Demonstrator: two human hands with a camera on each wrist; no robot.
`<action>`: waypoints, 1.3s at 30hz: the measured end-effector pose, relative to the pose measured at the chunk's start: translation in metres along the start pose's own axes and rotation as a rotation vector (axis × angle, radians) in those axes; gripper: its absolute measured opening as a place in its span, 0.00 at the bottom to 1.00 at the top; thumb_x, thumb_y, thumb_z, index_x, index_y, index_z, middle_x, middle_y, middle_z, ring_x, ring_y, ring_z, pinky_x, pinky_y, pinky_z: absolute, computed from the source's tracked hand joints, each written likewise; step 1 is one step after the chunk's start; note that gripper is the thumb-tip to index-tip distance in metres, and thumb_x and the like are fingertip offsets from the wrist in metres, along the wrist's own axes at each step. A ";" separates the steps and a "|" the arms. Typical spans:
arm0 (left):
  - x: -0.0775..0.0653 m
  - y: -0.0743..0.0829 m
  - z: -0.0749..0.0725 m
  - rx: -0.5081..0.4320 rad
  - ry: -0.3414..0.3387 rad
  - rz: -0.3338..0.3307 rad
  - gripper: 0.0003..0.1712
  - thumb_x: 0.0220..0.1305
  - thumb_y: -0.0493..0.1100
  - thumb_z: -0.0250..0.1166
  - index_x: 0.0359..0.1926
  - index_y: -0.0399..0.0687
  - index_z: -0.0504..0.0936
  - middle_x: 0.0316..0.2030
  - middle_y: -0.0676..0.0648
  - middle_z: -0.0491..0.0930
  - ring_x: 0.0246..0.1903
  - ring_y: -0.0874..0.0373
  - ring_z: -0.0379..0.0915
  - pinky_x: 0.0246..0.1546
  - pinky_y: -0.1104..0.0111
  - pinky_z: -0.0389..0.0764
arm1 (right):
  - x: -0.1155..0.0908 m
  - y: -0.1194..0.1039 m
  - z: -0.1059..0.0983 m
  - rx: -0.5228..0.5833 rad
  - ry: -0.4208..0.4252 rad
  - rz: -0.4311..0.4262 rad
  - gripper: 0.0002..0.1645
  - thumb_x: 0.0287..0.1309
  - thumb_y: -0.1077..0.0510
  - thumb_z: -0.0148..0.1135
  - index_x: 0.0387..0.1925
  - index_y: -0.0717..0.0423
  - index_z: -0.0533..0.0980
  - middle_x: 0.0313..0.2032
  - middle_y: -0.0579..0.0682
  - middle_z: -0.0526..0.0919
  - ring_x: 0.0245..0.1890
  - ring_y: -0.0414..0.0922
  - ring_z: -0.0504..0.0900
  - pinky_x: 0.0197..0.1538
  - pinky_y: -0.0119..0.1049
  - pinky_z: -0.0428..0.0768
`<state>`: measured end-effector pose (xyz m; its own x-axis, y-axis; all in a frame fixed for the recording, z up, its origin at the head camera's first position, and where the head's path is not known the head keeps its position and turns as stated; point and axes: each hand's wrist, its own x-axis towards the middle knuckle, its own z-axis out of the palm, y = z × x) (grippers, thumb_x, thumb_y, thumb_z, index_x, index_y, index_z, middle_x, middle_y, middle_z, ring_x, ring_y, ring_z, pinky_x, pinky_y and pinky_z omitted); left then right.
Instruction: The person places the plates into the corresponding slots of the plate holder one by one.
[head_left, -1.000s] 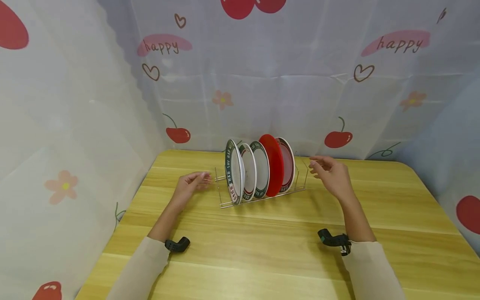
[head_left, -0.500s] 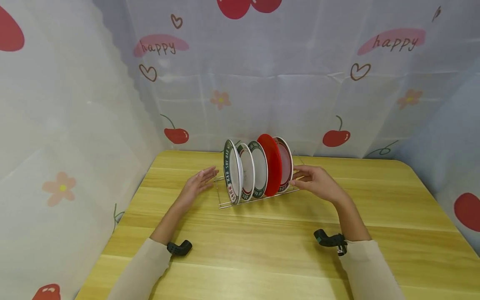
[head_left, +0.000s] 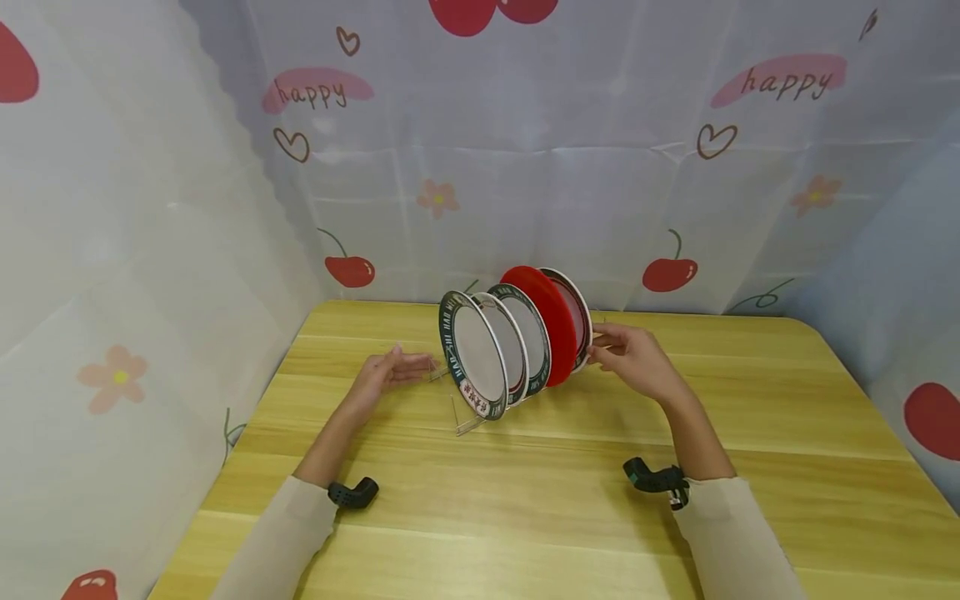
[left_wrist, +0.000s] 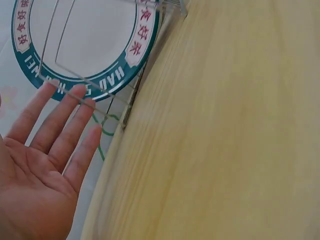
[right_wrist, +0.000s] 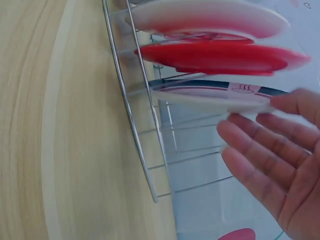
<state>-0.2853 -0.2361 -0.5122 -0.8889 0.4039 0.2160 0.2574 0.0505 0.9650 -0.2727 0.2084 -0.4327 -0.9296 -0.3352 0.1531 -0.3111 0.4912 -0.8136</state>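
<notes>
A wire dish rack (head_left: pixel 468 427) holds several upright plates in a row on the table. At its left end stands a white plate with a green lettered rim (head_left: pixel 450 342). Farther right come a red plate (head_left: pixel 555 325) and, outermost, a dark-rimmed plate (head_left: pixel 582 337). My left hand (head_left: pixel 375 379) has its fingers straight, fingertips against the rack's left end wires (left_wrist: pixel 80 97). My right hand (head_left: pixel 633 358) has its thumb and fairly straight fingers at the outer side of the outermost plate (right_wrist: pixel 210 95); whether the thumb hooks its rim is unclear.
The wooden table (head_left: pixel 480 508) reaches to a back curtain (head_left: pixel 495 208) printed with cherries and hearts. Another curtain stretch (head_left: pixel 150 250) hangs along the left side. A black wrist camera sits on each forearm.
My right hand has come leftward to the outermost plate. The rack and plates have turned, the left end swinging toward me, so the plates' faces show more. My left hand has reached the rack's left end.
</notes>
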 end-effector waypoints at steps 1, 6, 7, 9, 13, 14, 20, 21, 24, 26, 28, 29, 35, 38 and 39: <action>-0.001 0.000 -0.001 -0.006 -0.022 0.001 0.37 0.84 0.56 0.35 0.60 0.31 0.80 0.56 0.36 0.82 0.56 0.44 0.81 0.58 0.55 0.81 | 0.001 0.001 0.000 -0.012 0.020 0.001 0.25 0.72 0.60 0.61 0.66 0.65 0.73 0.47 0.62 0.87 0.44 0.60 0.87 0.43 0.43 0.89; -0.003 0.001 -0.001 -0.042 -0.196 -0.015 0.35 0.84 0.54 0.37 0.60 0.31 0.80 0.57 0.37 0.82 0.58 0.46 0.80 0.60 0.55 0.80 | 0.002 0.006 0.002 -0.062 0.104 -0.018 0.22 0.73 0.61 0.58 0.63 0.67 0.75 0.46 0.64 0.87 0.40 0.59 0.89 0.41 0.45 0.89; -0.004 0.001 0.000 -0.048 -0.234 -0.022 0.35 0.84 0.55 0.38 0.60 0.31 0.80 0.58 0.37 0.81 0.59 0.46 0.79 0.61 0.55 0.80 | 0.003 0.006 0.003 -0.067 0.116 -0.022 0.21 0.73 0.61 0.58 0.62 0.67 0.76 0.46 0.64 0.87 0.40 0.58 0.89 0.41 0.46 0.89; -0.004 0.003 0.001 -0.058 -0.308 -0.026 0.34 0.84 0.53 0.36 0.61 0.30 0.79 0.59 0.36 0.80 0.60 0.47 0.78 0.63 0.57 0.78 | 0.003 0.007 0.003 -0.073 0.135 -0.025 0.20 0.73 0.62 0.57 0.61 0.68 0.76 0.46 0.65 0.87 0.38 0.58 0.89 0.40 0.46 0.89; -0.004 0.006 0.002 -0.089 -0.392 -0.019 0.34 0.84 0.51 0.35 0.62 0.26 0.77 0.61 0.34 0.78 0.61 0.48 0.77 0.64 0.59 0.76 | 0.005 0.005 0.003 -0.080 0.158 -0.020 0.20 0.74 0.63 0.56 0.61 0.68 0.76 0.46 0.66 0.87 0.37 0.58 0.90 0.40 0.45 0.90; -0.004 0.006 0.002 -0.094 -0.400 -0.012 0.34 0.85 0.50 0.35 0.62 0.25 0.76 0.61 0.34 0.78 0.61 0.49 0.77 0.64 0.59 0.76 | 0.006 0.005 0.002 -0.080 0.161 -0.013 0.20 0.74 0.62 0.56 0.61 0.68 0.76 0.46 0.66 0.87 0.38 0.58 0.89 0.39 0.44 0.90; -0.003 0.005 -0.004 -0.081 -0.289 0.014 0.34 0.85 0.49 0.36 0.60 0.22 0.76 0.56 0.35 0.81 0.56 0.47 0.81 0.62 0.62 0.79 | -0.003 -0.008 -0.002 -0.015 0.198 0.071 0.27 0.77 0.53 0.52 0.69 0.63 0.70 0.56 0.66 0.82 0.51 0.61 0.84 0.48 0.54 0.87; -0.002 0.006 -0.005 -0.083 -0.243 0.010 0.33 0.85 0.47 0.36 0.59 0.21 0.75 0.55 0.34 0.82 0.54 0.46 0.82 0.60 0.61 0.80 | -0.006 -0.012 -0.003 0.013 0.206 0.088 0.29 0.78 0.51 0.51 0.72 0.61 0.67 0.60 0.66 0.79 0.54 0.61 0.82 0.51 0.55 0.86; 0.002 0.008 -0.008 -0.080 -0.080 -0.008 0.30 0.85 0.46 0.39 0.60 0.20 0.74 0.52 0.31 0.83 0.48 0.42 0.85 0.55 0.61 0.84 | -0.012 -0.022 -0.002 0.147 0.214 0.130 0.36 0.79 0.46 0.48 0.77 0.59 0.57 0.68 0.68 0.70 0.64 0.63 0.74 0.58 0.58 0.81; 0.007 0.009 -0.008 -0.084 0.033 -0.025 0.30 0.84 0.48 0.43 0.62 0.22 0.74 0.51 0.30 0.83 0.46 0.40 0.85 0.52 0.59 0.86 | -0.018 -0.028 0.002 0.237 0.207 0.160 0.39 0.79 0.44 0.45 0.80 0.56 0.49 0.72 0.68 0.63 0.69 0.64 0.67 0.63 0.59 0.76; 0.013 0.012 -0.007 -0.082 0.116 -0.041 0.30 0.83 0.51 0.45 0.64 0.27 0.74 0.53 0.30 0.82 0.48 0.37 0.83 0.52 0.56 0.85 | -0.023 -0.034 0.008 0.315 0.203 0.195 0.42 0.79 0.44 0.45 0.81 0.54 0.43 0.76 0.67 0.55 0.74 0.62 0.59 0.68 0.61 0.71; 0.018 0.014 -0.007 -0.098 0.137 -0.048 0.31 0.83 0.53 0.46 0.67 0.29 0.72 0.55 0.30 0.80 0.51 0.35 0.81 0.54 0.53 0.84 | -0.026 -0.036 0.013 0.345 0.200 0.210 0.43 0.79 0.44 0.44 0.82 0.53 0.39 0.77 0.67 0.50 0.76 0.62 0.55 0.70 0.61 0.68; 0.058 0.024 0.011 -0.214 0.063 -0.118 0.46 0.77 0.71 0.36 0.81 0.45 0.48 0.75 0.31 0.55 0.73 0.30 0.52 0.71 0.35 0.57 | -0.044 -0.052 0.047 0.466 0.198 0.325 0.47 0.77 0.38 0.44 0.82 0.48 0.34 0.80 0.58 0.42 0.79 0.56 0.47 0.76 0.58 0.58; 0.074 0.024 0.027 -0.236 0.007 -0.143 0.51 0.73 0.76 0.31 0.82 0.49 0.40 0.77 0.31 0.48 0.75 0.31 0.46 0.73 0.36 0.52 | -0.048 -0.059 0.066 0.503 0.210 0.355 0.48 0.77 0.36 0.43 0.82 0.46 0.32 0.81 0.54 0.39 0.80 0.54 0.44 0.77 0.58 0.55; 0.078 0.023 0.033 -0.253 -0.009 -0.152 0.50 0.73 0.75 0.31 0.82 0.49 0.39 0.77 0.31 0.48 0.75 0.32 0.47 0.74 0.38 0.53 | -0.049 -0.061 0.071 0.513 0.215 0.358 0.49 0.77 0.36 0.43 0.81 0.45 0.30 0.81 0.52 0.36 0.80 0.52 0.41 0.78 0.57 0.53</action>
<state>-0.3364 -0.1737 -0.4779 -0.9064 0.4171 0.0663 0.0185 -0.1177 0.9929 -0.1942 0.1376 -0.4307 -0.9934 -0.0280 -0.1109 0.1084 0.0788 -0.9910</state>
